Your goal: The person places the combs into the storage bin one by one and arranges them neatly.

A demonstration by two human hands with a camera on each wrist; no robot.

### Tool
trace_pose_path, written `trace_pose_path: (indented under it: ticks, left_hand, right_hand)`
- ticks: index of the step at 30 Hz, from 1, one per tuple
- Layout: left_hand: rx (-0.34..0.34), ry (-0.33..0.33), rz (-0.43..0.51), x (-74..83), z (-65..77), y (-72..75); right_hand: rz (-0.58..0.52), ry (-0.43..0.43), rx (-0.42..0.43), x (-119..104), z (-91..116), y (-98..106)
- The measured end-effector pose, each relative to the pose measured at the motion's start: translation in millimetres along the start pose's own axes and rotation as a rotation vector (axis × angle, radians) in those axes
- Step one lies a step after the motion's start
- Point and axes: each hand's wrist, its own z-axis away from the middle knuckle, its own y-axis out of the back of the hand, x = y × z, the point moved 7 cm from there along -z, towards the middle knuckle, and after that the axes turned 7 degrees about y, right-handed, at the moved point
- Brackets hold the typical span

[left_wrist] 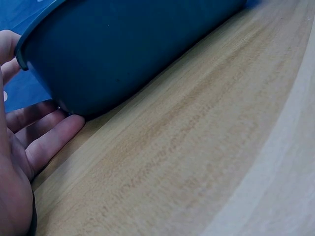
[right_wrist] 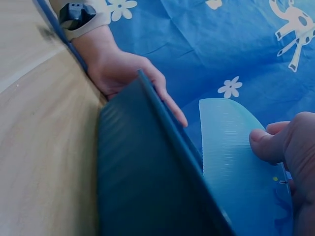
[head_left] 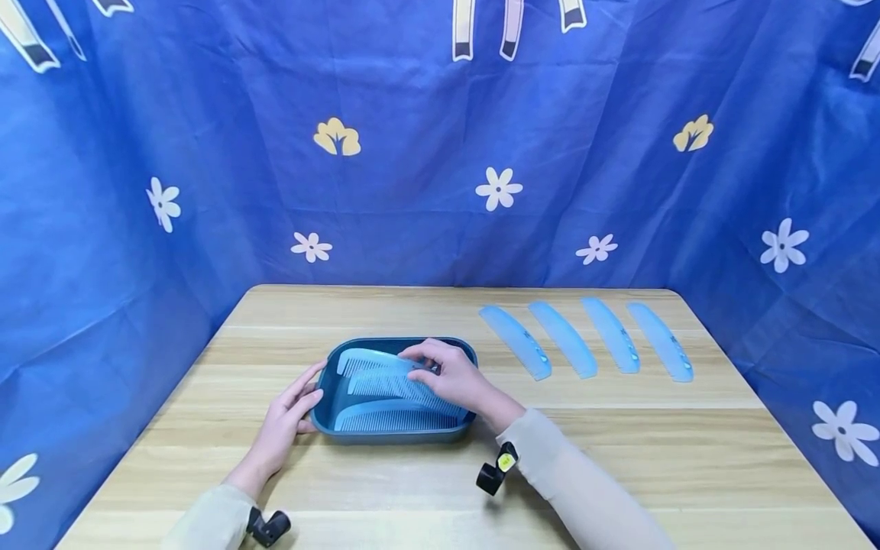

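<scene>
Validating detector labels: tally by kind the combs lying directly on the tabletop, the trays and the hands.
Combs on the tabletop: 4
Tray: 1
Hands: 2 (left hand, right hand)
Total: 7

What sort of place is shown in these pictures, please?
Probably a small indoor recording booth for filming hand work: patterned blue cloth hangs behind and on both sides of a wood-grain table, and small dark devices, perhaps cameras, are worn at both wrists.
</scene>
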Motion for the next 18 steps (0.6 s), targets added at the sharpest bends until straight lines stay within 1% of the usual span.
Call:
trace_pose_path:
  ticks: [2, 3, 7, 12, 18]
  left_hand:
    - [0.003, 0.000, -0.003, 0.2, -0.2, 0.1]
    - [0.007, 0.008, -0.004, -0.2, -0.4, 0.4]
    - [0.008, 0.005, -0.013, 1.0, 0.0, 1.1]
    - [-0.009, -0.012, 0.001, 2.9, 0.3, 0.3]
    - [0.009, 0.012, -0.019, 1.0, -0.5, 1.2]
  right_hand:
    - [0.008, -0.022, -0.026, 1.6, 1.3, -3.6]
    - [0.010, -0.036, -0.039, -1.7, 1.2, -3.7]
    - [0.017, -0.063, -0.095, 1.1, 3.7, -12.3]
    - [0.028, -0.054, -0.171, 8.0, 8.0, -23.3]
    - [0.047, -0.113, -0.268, 10.4, 10.1, -30.8]
